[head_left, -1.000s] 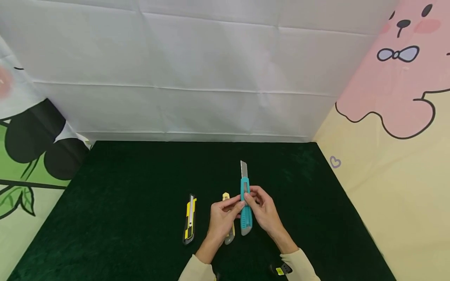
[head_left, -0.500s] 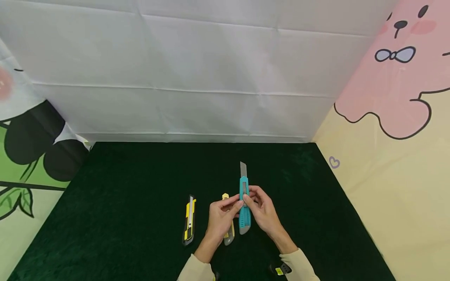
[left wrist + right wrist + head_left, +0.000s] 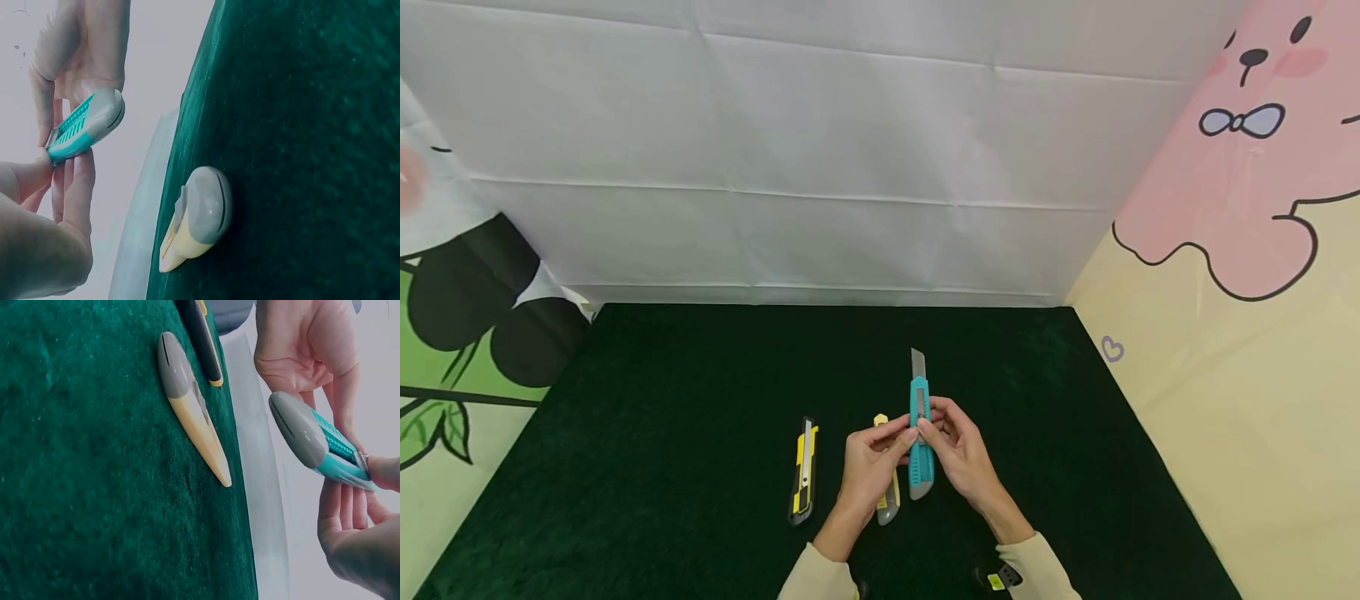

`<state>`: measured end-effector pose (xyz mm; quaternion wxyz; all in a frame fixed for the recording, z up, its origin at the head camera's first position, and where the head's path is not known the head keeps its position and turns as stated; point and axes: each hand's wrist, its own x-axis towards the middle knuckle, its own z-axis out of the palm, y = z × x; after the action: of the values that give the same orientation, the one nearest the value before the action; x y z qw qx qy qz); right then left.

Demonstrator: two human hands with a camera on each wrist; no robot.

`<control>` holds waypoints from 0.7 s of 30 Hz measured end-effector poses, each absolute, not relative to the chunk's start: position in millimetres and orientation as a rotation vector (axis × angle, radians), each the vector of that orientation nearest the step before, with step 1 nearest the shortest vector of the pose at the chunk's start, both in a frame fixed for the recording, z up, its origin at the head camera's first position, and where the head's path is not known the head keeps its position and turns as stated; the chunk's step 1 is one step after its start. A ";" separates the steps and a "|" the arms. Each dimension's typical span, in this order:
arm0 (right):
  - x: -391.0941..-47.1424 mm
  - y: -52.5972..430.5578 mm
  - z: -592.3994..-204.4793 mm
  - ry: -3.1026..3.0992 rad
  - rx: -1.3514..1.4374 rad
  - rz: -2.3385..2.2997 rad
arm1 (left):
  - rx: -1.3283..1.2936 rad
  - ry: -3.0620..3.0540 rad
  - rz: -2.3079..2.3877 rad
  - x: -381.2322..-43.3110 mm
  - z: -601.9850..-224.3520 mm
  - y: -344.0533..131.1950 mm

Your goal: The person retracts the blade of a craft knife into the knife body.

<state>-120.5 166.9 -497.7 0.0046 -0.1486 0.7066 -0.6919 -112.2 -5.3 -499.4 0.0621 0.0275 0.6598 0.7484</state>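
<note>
Both hands hold a teal box cutter [image 3: 921, 467] with a grey end cap, raised over the table, its metal blade [image 3: 918, 364] sticking out away from the person. On its left side, the left hand [image 3: 865, 473] pinches the body between thumb and fingers. The right hand [image 3: 966, 457] grips it from the right, thumb on the slider area of the front face. Below lies a pale yellow box cutter [image 3: 888, 507] with a grey end, partly covered by the left hand in the head view. The right wrist view shows this yellow cutter [image 3: 194, 422] lying apart from the hands.
A black and yellow box cutter [image 3: 803, 471] lies left of the hands. Dark green cloth [image 3: 700, 400] covers the table. A white sheet [image 3: 842, 150] hangs behind, with printed cartoon walls at left and right [image 3: 1210, 200].
The teal cutter's blade sticks out a little less than a second ago. The hands keep nearly the same place and hold; the head view has shifted very slightly.
</note>
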 end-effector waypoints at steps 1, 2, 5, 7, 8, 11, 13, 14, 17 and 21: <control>-120.3 166.8 -498.0 2.208 -0.463 -2.170 | 0.072 1.989 2.263 -112.6 -499.8 -5.1; -120.1 166.6 -498.3 2.203 -0.460 -2.172 | 0.071 1.991 2.262 -112.8 -500.3 -5.2; -118.9 166.1 -499.3 2.188 -0.439 -2.173 | 0.076 1.993 2.264 -112.8 -501.3 -5.6; -118.4 166.2 -499.7 2.181 -0.421 -2.176 | 0.075 1.991 2.264 -112.7 -501.7 -5.5; -118.4 166.1 -499.9 2.181 -0.414 -2.177 | 0.075 1.989 2.264 -112.8 -501.8 -5.3; -118.4 165.9 -500.0 2.168 -0.395 -2.184 | 0.062 1.984 2.266 -112.8 -502.0 -4.8; -118.3 165.6 -500.3 2.153 -0.386 -2.185 | 0.052 1.989 2.269 -113.0 -502.1 -4.7; -118.0 165.4 -500.2 2.147 -0.385 -2.182 | 0.048 1.994 2.270 -112.8 -501.6 -4.8; -116.7 164.7 -500.0 2.128 -0.377 -2.181 | 0.041 1.999 2.267 -112.3 -500.6 -5.3; -115.9 164.1 -499.2 2.127 -0.358 -2.176 | 0.038 1.989 2.270 -112.3 -498.8 -5.1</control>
<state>-115.9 164.1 -499.2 0.0389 -0.1169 0.6938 -0.7096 -112.3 -5.1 -498.8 0.0616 0.0126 0.6577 0.7507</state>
